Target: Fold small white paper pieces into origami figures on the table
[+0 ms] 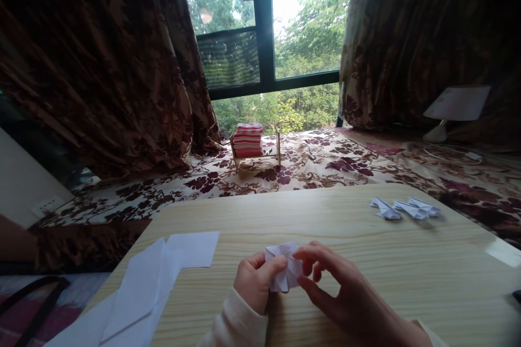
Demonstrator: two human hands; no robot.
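Note:
A small piece of folded white paper (285, 272), with creases meeting near its middle, is held just above the wooden table. My left hand (256, 277) grips its left side, thumb pressed flat on top and fingers beneath. At the paper's right edge is my right hand (342, 287), its index fingertip by the upper corner and its thumb by the lower one, with the other fingers curled. The paper's underside is hidden. Several finished-looking folded paper shapes (418, 209) lie at the table's far right corner.
Loose white paper sheets (140, 282) overlap along the left side of the light wooden table (317, 214). Beyond it, a small rack (279, 149) holding folded pink-and-white cloths (247, 140) stands on a floral cover. A lamp (458, 104) with its cord is at the right, near the curtain.

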